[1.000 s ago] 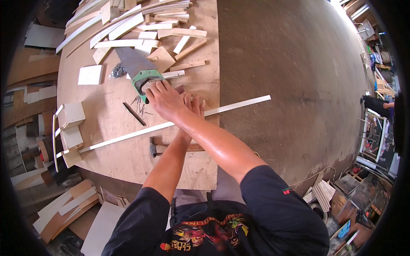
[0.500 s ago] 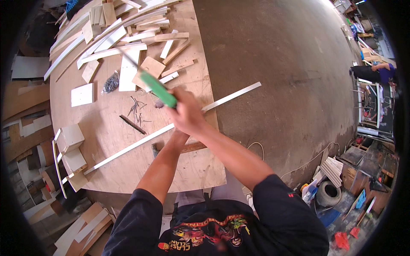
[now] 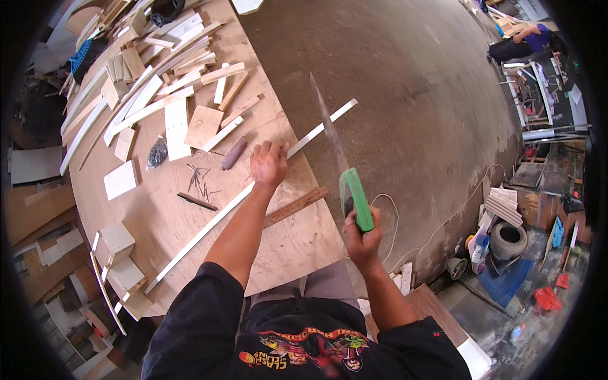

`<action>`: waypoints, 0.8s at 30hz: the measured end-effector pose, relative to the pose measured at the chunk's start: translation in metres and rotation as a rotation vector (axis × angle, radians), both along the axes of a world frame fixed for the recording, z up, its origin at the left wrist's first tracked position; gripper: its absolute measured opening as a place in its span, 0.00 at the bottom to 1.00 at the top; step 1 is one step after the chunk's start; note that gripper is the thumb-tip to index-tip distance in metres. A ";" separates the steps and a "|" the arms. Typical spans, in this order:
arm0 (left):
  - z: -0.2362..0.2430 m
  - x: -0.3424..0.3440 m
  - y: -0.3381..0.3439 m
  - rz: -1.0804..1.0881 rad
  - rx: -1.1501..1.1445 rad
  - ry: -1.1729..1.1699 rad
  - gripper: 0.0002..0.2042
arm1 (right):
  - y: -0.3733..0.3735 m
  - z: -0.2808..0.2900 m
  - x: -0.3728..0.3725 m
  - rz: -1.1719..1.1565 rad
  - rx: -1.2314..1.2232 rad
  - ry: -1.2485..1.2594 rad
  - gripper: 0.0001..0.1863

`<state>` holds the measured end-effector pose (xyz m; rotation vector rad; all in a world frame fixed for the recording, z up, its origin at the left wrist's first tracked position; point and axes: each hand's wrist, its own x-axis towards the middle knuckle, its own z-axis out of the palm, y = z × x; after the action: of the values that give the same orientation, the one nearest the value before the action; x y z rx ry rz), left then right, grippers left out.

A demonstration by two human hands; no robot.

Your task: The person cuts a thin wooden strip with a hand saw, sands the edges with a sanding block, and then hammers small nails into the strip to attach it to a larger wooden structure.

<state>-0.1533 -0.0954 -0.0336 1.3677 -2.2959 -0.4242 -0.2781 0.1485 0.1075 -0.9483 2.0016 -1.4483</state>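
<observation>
The pale wooden tabletop (image 3: 291, 244) is carrying a crowd of wood offcuts (image 3: 206, 125) toward its far end. A long white strip (image 3: 231, 207) is running diagonally across it, one end jutting past the right edge. Between them, loose nails (image 3: 199, 175), a dark stick (image 3: 197, 202), a clear bag (image 3: 157, 152) (its contents looking dark) and a purplish cylinder (image 3: 235, 154) are lying. A brown wooden bar (image 3: 294, 206) is resting nearer the front edge.

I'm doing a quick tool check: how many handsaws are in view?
1: the green-handled handsaw in the right hand, its blade beyond the edge of the plywood tabletop. Others could be hidden under the piled wood offcuts.
</observation>
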 end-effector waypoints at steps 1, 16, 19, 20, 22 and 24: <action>0.002 -0.002 0.000 -0.005 -0.023 -0.024 0.11 | 0.004 0.001 0.008 -0.017 0.007 -0.002 0.10; -0.013 -0.035 -0.024 0.104 0.133 -0.120 0.21 | -0.016 0.000 0.010 0.014 0.013 0.009 0.08; -0.017 -0.039 -0.025 0.170 0.093 -0.123 0.25 | -0.020 0.004 0.015 0.009 0.050 0.011 0.08; -0.018 -0.040 -0.025 0.185 0.103 -0.154 0.26 | -0.022 0.007 0.018 0.001 0.073 0.017 0.08; -0.019 -0.042 -0.020 0.214 0.137 -0.218 0.29 | -0.030 0.009 0.030 -0.042 0.045 0.088 0.09; -0.019 -0.052 -0.027 0.255 0.215 -0.213 0.31 | -0.032 0.007 0.041 -0.077 0.054 0.090 0.10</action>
<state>-0.2050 -0.1223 -0.0529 1.8669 -2.2468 -0.4725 -0.2367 0.1170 0.1146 -0.9381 2.1526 -1.4066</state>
